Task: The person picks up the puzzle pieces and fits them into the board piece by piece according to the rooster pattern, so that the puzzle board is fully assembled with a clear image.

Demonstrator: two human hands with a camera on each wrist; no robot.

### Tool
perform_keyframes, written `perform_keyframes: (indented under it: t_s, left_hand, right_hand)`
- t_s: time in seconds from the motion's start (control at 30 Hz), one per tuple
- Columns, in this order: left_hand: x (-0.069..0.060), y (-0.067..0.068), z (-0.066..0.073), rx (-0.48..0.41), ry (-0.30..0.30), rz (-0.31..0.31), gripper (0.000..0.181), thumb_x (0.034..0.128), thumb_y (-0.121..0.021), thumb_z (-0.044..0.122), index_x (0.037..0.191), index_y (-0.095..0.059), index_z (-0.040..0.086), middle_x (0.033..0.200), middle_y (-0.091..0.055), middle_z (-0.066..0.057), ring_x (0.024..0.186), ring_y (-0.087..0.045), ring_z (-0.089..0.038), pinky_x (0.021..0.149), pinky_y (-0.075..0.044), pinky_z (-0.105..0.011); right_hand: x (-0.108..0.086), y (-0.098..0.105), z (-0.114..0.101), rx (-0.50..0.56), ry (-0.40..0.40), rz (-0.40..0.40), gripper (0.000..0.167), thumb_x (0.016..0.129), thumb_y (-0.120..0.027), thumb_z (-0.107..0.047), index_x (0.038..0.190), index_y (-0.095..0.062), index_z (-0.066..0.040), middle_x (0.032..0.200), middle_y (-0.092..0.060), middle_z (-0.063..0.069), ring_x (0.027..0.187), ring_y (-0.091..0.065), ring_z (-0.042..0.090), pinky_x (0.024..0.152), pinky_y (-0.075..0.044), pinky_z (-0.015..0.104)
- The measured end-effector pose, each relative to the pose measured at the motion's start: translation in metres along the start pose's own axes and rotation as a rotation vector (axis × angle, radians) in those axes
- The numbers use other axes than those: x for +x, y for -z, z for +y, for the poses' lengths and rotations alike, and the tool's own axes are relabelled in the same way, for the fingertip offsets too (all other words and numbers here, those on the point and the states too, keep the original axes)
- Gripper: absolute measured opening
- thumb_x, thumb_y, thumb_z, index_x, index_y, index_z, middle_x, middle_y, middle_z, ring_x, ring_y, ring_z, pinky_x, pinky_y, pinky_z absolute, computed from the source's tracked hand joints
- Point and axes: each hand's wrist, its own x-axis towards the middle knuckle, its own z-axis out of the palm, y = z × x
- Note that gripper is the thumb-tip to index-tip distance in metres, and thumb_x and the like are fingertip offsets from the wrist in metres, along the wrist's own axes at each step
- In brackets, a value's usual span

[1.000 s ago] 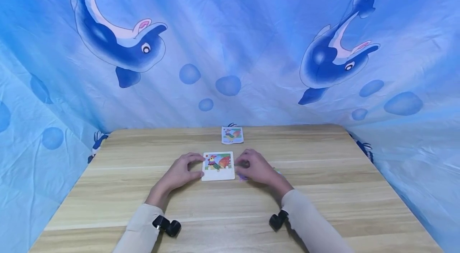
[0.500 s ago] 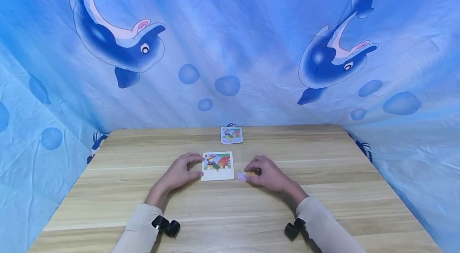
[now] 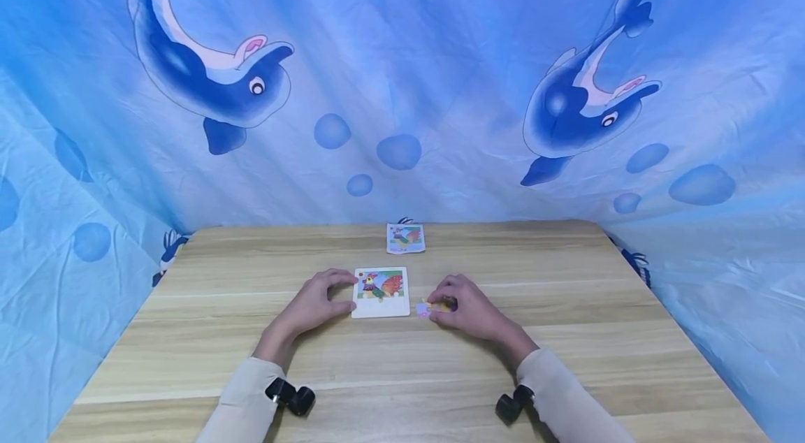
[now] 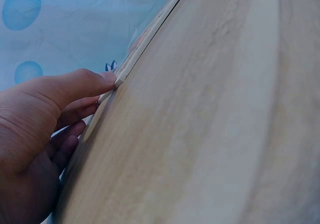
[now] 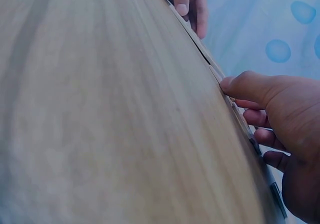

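Note:
In the head view, a white-bordered jigsaw puzzle board [image 3: 390, 309] lies flat, with a rooster picture in its upper part and a bare white strip below. My left hand [image 3: 316, 300] holds the board's left edge, thumb low and index finger high; the left wrist view shows the thumb [image 4: 97, 83] against its rim. Right of the board, my right hand [image 3: 468, 307] has thumb and fingertips pinched at a small yellowish puzzle piece [image 3: 441, 307], mostly covered by the fingers. A lilac puzzle piece [image 3: 422, 309] lies beside these fingertips.
Behind the board, a small rooster picture card [image 3: 405, 238] lies near the far edge of the wooden table [image 3: 402, 373]. A blue dolphin-print curtain [image 3: 402, 80] hangs around the table's back and sides.
My right hand has drawn back rightward from the board's right edge to the loose puzzle pieces, then stayed there. The left hand keeps its place on the board.

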Motion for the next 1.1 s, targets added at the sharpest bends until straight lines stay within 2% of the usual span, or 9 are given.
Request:
perform_keyframes:
  t_s: [0.67, 0.83, 1.1]
  left_hand:
    - [0.000, 0.000, -0.001, 0.006, 0.015, -0.003, 0.046, 0.0870, -0.082, 0.024, 0.130, -0.070, 0.016, 0.144, -0.061, -0.010, 0.141, -0.050, -0.039, 0.120, -0.037, -0.062]
    - [0.000, 0.001, -0.001, 0.008, 0.013, 0.003, 0.046, 0.0867, -0.082, 0.023, 0.130, -0.070, 0.015, 0.143, -0.061, -0.010, 0.140, -0.051, -0.039, 0.120, -0.037, -0.061]
    - [0.000, -0.001, 0.000, 0.011, 0.012, -0.002, 0.046, 0.0869, -0.082, 0.022, 0.130, -0.070, 0.015, 0.144, -0.061, -0.010, 0.140, -0.051, -0.039, 0.120, -0.037, -0.061]
  right_hand:
    - [0.003, 0.001, -0.001, 0.066, -0.041, -0.007, 0.021, 0.088, -0.081, -0.027, 0.109, -0.078, -0.021, 0.108, -0.068, -0.007, 0.100, -0.058, 0.010, 0.085, -0.051, 0.026]
    - [0.010, -0.002, -0.005, 0.101, -0.043, -0.005, 0.023, 0.089, -0.082, -0.028, 0.109, -0.078, -0.018, 0.108, -0.067, -0.006, 0.100, -0.059, 0.010, 0.085, -0.052, 0.026]
    - [0.028, -0.014, -0.022, 0.119, -0.025, 0.002, 0.025, 0.087, -0.083, -0.028, 0.108, -0.078, -0.016, 0.106, -0.066, -0.008, 0.098, -0.059, 0.009, 0.085, -0.053, 0.025]
